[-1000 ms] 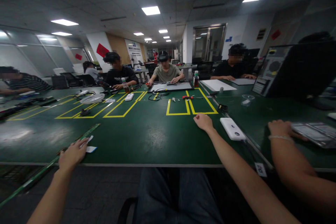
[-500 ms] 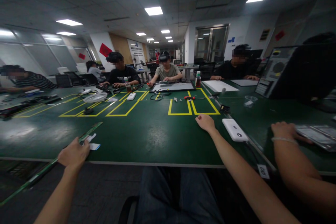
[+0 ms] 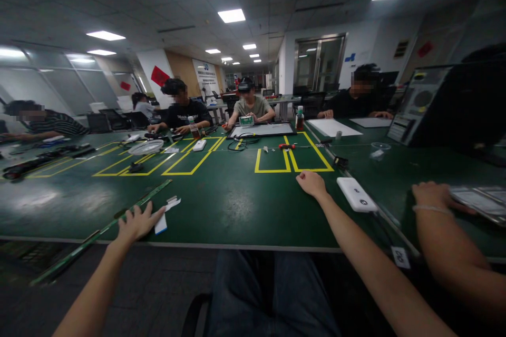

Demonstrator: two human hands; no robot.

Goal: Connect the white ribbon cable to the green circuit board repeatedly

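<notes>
My left hand (image 3: 136,222) lies over the table's near left part with its fingers spread. Under and beside its fingers is a long, thin green circuit board strip (image 3: 103,230), whose near end sticks out past the table edge. A white flat ribbon cable (image 3: 161,224) with a blue tip touches or lies just by the fingertips; I cannot tell which. My right hand (image 3: 312,183) rests on the tabletop as a loose fist, close to the yellow tape, and nothing shows in it. To its right lies a white power bank (image 3: 354,195) with a cable.
A co-worker's hand (image 3: 432,196) rests by silver metal boxes (image 3: 484,202) at right. A computer case (image 3: 411,108) stands behind them. A red tool (image 3: 286,146), a black cable (image 3: 242,142) and a clear plastic cup (image 3: 379,151) lie farther off. Several people sit across the table.
My left hand has moved right and spread its fingers from a grip on the strip. The strip and ribbon cable have shifted right. My right hand keeps its place.
</notes>
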